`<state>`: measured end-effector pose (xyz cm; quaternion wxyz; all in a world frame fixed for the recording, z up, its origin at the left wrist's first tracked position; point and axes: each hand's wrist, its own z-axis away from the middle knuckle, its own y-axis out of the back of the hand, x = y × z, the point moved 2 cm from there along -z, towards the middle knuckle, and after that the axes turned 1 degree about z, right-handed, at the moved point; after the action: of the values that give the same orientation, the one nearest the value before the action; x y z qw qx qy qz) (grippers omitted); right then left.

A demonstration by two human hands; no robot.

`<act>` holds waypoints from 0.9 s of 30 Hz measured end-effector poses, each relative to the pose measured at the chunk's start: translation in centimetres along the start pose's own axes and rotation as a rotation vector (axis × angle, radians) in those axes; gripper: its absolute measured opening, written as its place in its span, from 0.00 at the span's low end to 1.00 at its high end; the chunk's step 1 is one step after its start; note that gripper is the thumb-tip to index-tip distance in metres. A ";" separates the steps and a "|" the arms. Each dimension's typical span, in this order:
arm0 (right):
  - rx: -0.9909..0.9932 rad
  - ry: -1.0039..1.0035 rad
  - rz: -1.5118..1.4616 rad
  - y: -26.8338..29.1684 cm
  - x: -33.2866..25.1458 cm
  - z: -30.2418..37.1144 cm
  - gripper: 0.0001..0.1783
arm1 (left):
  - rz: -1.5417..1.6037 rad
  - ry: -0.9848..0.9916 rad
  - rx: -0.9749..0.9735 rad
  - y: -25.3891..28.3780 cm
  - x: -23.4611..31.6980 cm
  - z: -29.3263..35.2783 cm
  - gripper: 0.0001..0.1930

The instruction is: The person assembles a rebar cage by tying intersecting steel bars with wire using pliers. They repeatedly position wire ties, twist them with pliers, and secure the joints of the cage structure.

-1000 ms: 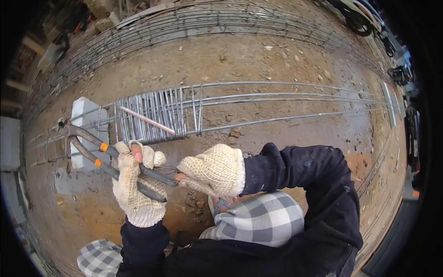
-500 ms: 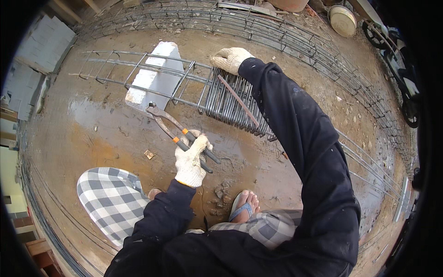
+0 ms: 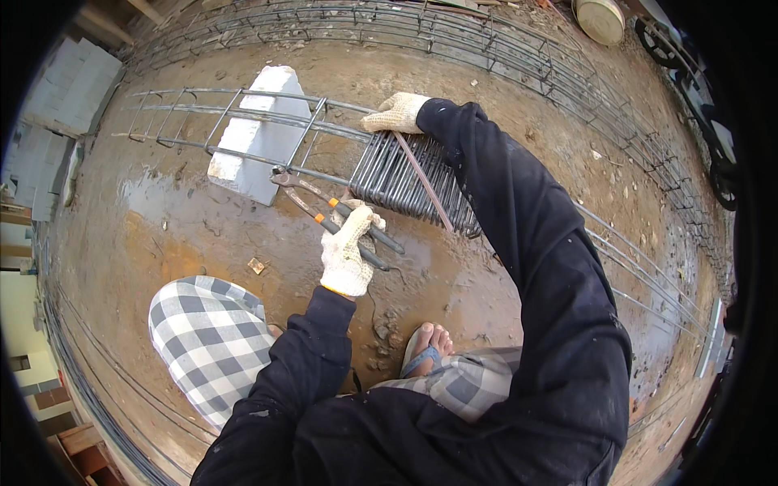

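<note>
My left hand (image 3: 348,251), in a pale knit glove, is closed around the handles of pincers (image 3: 304,193) with black and orange grips. The pincer jaws are beside the near bar of a rebar cage (image 3: 190,144), close to a white block (image 3: 274,134) under the cage. My gloved right hand (image 3: 395,113) is closed over the cage's far bar, at the left end of tightly packed steel stirrups (image 3: 397,174); its fingertips are partly hidden. A thin reddish-brown strip (image 3: 423,182) lies slantwise across the stirrups.
Long rebar cages (image 3: 486,53) curve along the far side. Straight bars (image 3: 640,271) extend to the right. White blocks (image 3: 69,89) are stacked at the left. A round pale container (image 3: 600,22) and a motorbike (image 3: 705,113) are at the far right. The ground is muddy and wet.
My left hand has moved up and slightly right, bringing the pincers nearer the cage. My right hand has shifted slightly left along the far bar. The view has tilted a little.
</note>
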<state>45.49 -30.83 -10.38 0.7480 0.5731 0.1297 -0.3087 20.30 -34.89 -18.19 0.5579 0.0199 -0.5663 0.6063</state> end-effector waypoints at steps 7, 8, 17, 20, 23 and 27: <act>-0.005 -0.082 -0.005 -1.1 4.1 1.1 0.36 | -0.066 0.133 -0.095 -1.9 -2.4 2.4 0.08; 0.009 -0.093 0.019 -1.2 4.8 1.6 0.36 | -0.069 0.147 -0.096 -2.2 -2.9 2.9 0.08; 0.023 -0.184 -0.072 -1.7 9.6 9.6 0.32 | -0.119 0.334 -0.169 -4.8 -7.2 6.7 0.11; 0.053 -0.231 -0.123 -1.9 10.8 12.3 0.31 | -0.159 0.413 -0.218 -4.9 -8.2 7.6 0.12; 0.274 -0.164 -0.039 -1.0 10.8 14.7 0.34 | -0.177 0.466 -0.217 -5.2 -9.5 8.3 0.12; 0.402 -0.329 0.126 1.6 9.8 19.5 0.34 | 0.017 0.513 -0.143 -5.0 -10.4 8.6 0.09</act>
<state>51.01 -51.90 -8.49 0.6479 0.6592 -0.0933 -0.3702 22.46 -49.08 -18.65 0.6782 -0.1787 -0.4477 0.5546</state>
